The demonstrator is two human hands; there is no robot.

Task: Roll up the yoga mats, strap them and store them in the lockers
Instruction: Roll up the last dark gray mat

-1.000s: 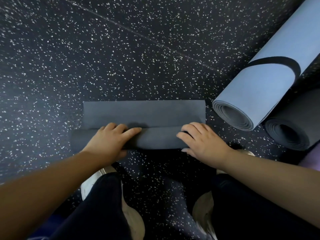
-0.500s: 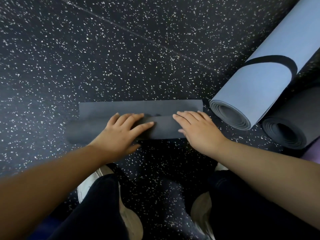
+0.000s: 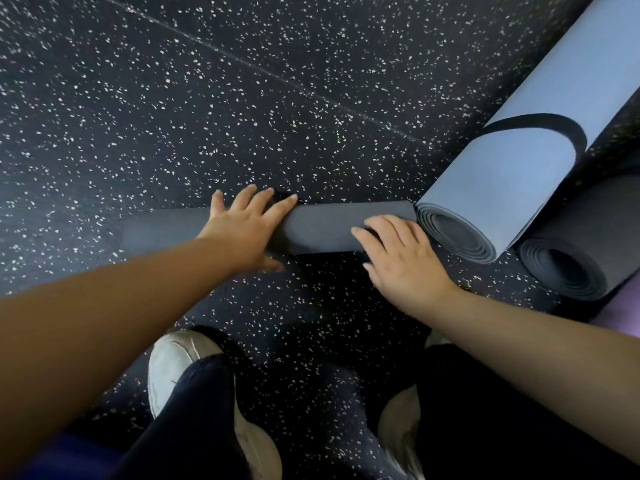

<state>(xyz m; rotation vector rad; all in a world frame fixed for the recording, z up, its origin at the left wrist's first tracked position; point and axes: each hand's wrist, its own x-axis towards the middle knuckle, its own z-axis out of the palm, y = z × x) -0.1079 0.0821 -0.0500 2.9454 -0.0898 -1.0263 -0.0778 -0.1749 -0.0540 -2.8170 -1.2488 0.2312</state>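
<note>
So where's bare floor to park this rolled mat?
Free: speckled rubber floor beyond the dark grey rolled mat, and left of it. Crowded: right side, where the light blue rolled mat and charcoal rolled mat lie.

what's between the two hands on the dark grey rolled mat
In the head view, only a bare stretch of the dark grey rolled mat lies between the left hand and right hand.

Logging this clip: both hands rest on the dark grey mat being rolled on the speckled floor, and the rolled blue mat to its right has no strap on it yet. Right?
Not quite. The head view shows a dark strap already looped around the rolled blue mat. The rest holds: the left hand and right hand rest on the dark grey mat on the speckled floor.
</note>
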